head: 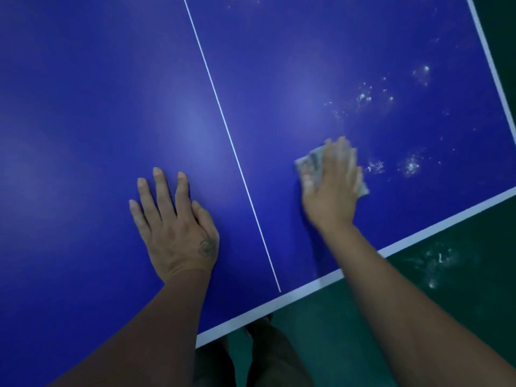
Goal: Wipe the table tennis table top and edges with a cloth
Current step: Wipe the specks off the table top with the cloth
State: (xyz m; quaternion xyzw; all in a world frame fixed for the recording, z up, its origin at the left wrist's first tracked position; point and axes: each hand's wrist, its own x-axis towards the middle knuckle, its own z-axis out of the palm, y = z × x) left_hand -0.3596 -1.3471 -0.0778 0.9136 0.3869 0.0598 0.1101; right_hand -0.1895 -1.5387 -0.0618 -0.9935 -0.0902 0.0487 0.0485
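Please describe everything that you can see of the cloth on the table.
The cloth is small, pale grey-white and crumpled, like soft fabric, blurred in the picture. It lies on the blue table top, right of the white centre line, near the front edge. The right hand presses flat on it and covers most of it; only its left part and a lower right corner show. White specks lie on the table just right of it.

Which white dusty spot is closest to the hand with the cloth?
The small patch just right of the right hand and cloth; the others lie farther right or higher up the table.
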